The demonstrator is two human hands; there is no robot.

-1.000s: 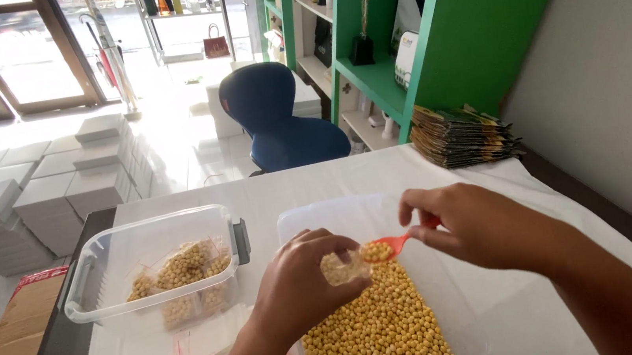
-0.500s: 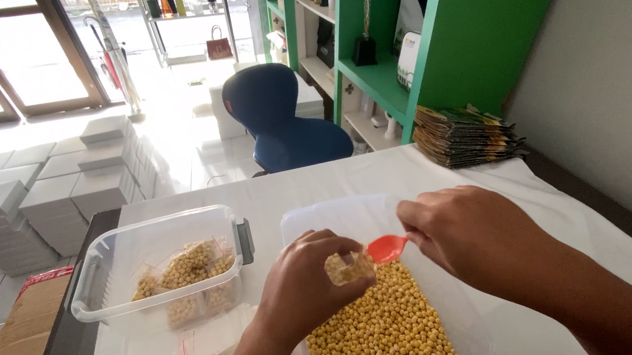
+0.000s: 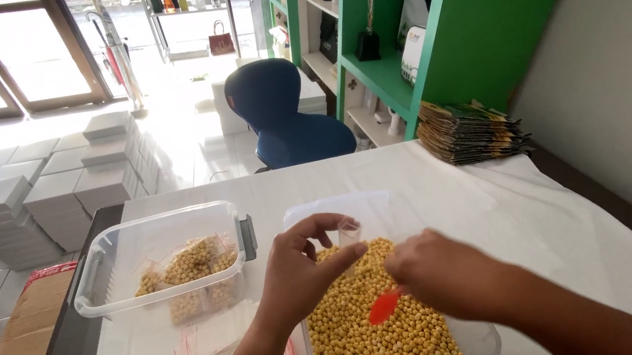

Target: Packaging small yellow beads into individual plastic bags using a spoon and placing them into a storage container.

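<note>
My left hand (image 3: pixel 299 271) pinches a small clear plastic bag (image 3: pixel 349 239) with some yellow beans in it, held above a clear tub (image 3: pixel 383 205). That tub is filled with small yellow beans (image 3: pixel 373 333). My right hand (image 3: pixel 442 274) holds a small red spoon (image 3: pixel 384 306), its bowl pointing down onto the beans. To the left stands a second clear tub (image 3: pixel 156 231) with grey clip handles, holding several filled small bags of beans (image 3: pixel 187 267).
Empty small zip bags (image 3: pixel 212 344) lie on the white tablecloth in front of the left tub. A stack of dark pouches (image 3: pixel 469 132) sits at the table's far right. A blue chair (image 3: pixel 282 122), white box stacks (image 3: pixel 47 184) and green shelves (image 3: pixel 395 34) stand beyond.
My right hand has dropped from beside the bag down to the beans with the red spoon. The left hand has lifted the small bag slightly and loosened its fingers.
</note>
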